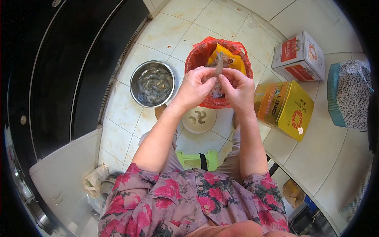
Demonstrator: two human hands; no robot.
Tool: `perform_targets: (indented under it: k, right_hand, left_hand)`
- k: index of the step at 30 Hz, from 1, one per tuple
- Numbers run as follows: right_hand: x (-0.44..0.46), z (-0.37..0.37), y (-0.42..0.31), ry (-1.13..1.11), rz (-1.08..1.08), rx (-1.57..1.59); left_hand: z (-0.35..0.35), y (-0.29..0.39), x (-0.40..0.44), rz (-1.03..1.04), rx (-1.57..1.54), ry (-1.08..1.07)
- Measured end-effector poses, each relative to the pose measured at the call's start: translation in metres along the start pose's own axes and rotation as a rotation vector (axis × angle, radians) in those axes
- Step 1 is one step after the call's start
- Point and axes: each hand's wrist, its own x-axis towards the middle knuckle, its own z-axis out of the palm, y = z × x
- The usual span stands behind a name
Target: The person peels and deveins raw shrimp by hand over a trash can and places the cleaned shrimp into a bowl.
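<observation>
At the right, a pale counter [325, 158] is occupied by a red-and-white box [292, 55], a yellow tin [302, 106] printed with a red flower shape, and a speckled cloth [353, 94] edged in blue-green. Under the counter, a yellowish container [292, 193] is partly seen. The left side is taken up by black cabinets [94, 59]; near them a white panel [65, 170] and a crumpled plastic bag [96, 175] are seen. The floor [166, 33] is covered in pale, faintly marbled squares, and a green stool [213, 158] is partly shown.
</observation>
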Motion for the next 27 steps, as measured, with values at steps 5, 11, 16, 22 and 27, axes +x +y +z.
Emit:
perform_targets:
  k: [5,11,16,22,27]
  right_hand:
    - [0.002,0.003,-0.002,-0.035,0.087,0.042]
    - [0.005,0.005,0.003,-0.027,0.206,0.03]
    - [0.005,0.005,0.004,-0.048,0.272,0.078]
    - [0.006,-0.003,0.007,-0.134,0.266,0.198]
    - [0.007,-0.009,0.008,-0.162,0.263,0.262]
  left_hand:
    - [0.001,0.009,-0.004,0.103,0.339,0.066]
    - [0.008,0.005,-0.008,0.234,0.513,0.072]
    - [0.013,0.007,-0.011,0.25,0.561,0.076]
    - [0.018,0.003,-0.01,0.288,0.488,0.132]
    - [0.026,-0.001,-0.01,0.23,0.421,0.154]
